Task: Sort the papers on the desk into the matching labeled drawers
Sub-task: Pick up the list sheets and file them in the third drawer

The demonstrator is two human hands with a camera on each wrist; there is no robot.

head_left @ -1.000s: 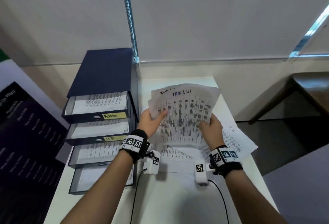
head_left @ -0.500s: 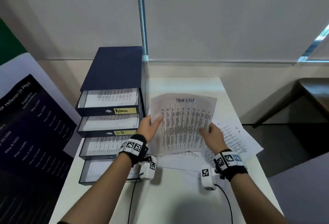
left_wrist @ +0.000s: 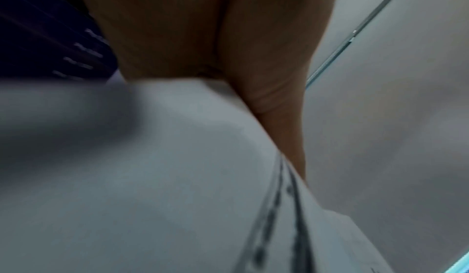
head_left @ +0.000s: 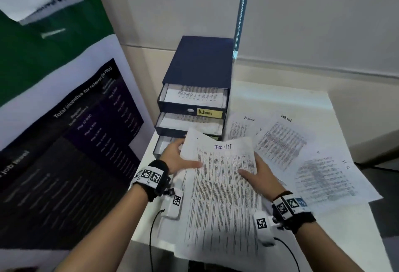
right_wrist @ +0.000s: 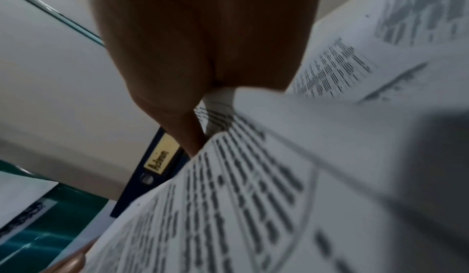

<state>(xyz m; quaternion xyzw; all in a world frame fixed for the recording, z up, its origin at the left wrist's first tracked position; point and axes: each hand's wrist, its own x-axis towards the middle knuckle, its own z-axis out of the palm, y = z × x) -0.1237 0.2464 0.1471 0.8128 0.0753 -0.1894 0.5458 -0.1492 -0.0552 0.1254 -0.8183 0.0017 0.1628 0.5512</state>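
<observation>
A white rectangular desk (head_left: pixel 280 92) stands against a pale wall, a dark printed banner (head_left: pixel 71 142) along its left side and its right edge open to the floor. At its back left sits one navy drawer unit (head_left: pixel 200 62) with three drawers seen pulled out, the top one labelled Admin (head_left: pixel 209 112). Three printed sheets (head_left: pixel 282 140) lie fanned at the right, while the left hand (head_left: pixel 177 159) and right hand (head_left: pixel 258 176) each pinch a side of the lifted Task List paper stack (head_left: pixel 222 196) over the near edge.
</observation>
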